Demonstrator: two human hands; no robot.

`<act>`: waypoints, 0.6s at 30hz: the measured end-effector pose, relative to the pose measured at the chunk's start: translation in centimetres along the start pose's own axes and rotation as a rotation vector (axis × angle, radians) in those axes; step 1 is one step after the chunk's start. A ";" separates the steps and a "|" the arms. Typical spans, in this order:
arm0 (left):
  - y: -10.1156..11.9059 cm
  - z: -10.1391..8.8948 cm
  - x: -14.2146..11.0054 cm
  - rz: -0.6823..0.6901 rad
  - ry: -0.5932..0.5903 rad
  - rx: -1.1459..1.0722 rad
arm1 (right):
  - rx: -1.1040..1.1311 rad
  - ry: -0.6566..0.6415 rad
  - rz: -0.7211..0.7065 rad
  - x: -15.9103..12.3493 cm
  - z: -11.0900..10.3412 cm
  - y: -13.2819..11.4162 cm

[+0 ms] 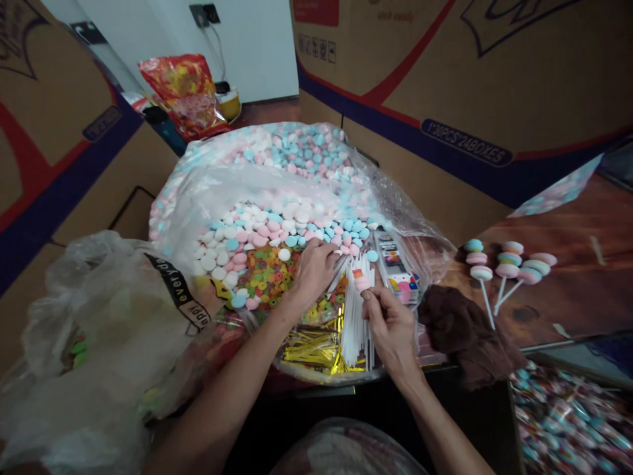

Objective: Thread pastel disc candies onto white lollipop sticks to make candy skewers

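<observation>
My right hand (pixel 390 324) pinches a white stick with small pink and orange candies threaded on its top, a partly built lollipop (pixel 361 280). My left hand (pixel 314 267) reaches into a pile of pastel pink, blue and white round candies (pixel 267 227) lying in a big clear plastic bag (pixel 208 191), its fingers curled down over the sweets. What it grips, if anything, is hidden. Small colourful ring candies (pixel 264 274) lie just left of that hand. A bundle of white sticks (pixel 353 333) and gold twist ties (pixel 311 346) sit between my hands.
Three finished lollipops (pixel 504 267) lie on the wooden surface at right, beside a brown cloth (pixel 459 330). A printed flat packet (pixel 395 267) leans by the sticks. Crumpled plastic bags (pixel 103 316) sit at left. Large cardboard boxes (pixel 445 86) surround the spot. Wrapped sweets (pixel 568 422) fill the bottom right.
</observation>
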State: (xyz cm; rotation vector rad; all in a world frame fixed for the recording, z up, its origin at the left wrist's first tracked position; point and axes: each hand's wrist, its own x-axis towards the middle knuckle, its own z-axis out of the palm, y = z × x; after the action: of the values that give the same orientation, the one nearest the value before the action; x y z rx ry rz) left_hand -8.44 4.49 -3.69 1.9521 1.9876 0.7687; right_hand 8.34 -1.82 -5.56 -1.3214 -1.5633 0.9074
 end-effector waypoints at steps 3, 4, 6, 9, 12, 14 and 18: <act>0.2 -0.2 -0.1 0.010 0.104 -0.061 | -0.005 0.045 -0.014 -0.1 0.1 0.3; 0.4 -0.2 0.0 0.017 0.130 -0.056 | -0.005 0.054 -0.018 -0.2 0.1 0.3; 0.7 0.1 0.3 0.055 0.143 -0.016 | -0.001 0.059 -0.021 -0.2 0.2 0.4; 0.9 1.1 0.9 0.149 0.095 0.090 | 0.005 0.056 -0.027 -0.2 0.2 0.5; 0.6 1.9 1.2 0.197 0.067 0.204 | 0.015 0.054 -0.022 -0.2 0.2 0.6; 0.4 2.2 1.2 0.220 0.055 0.263 | 0.022 0.050 -0.016 -0.2 0.2 0.7; 0.9 2.1 1.1 0.249 -0.021 0.342 | 0.029 0.044 -0.018 -0.3 0.3 0.8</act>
State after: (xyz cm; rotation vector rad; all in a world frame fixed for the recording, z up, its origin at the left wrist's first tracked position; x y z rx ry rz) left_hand -6.62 5.90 -4.73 2.4248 1.9934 0.4788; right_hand 8.37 -1.98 -6.45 -1.2961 -1.5207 0.8814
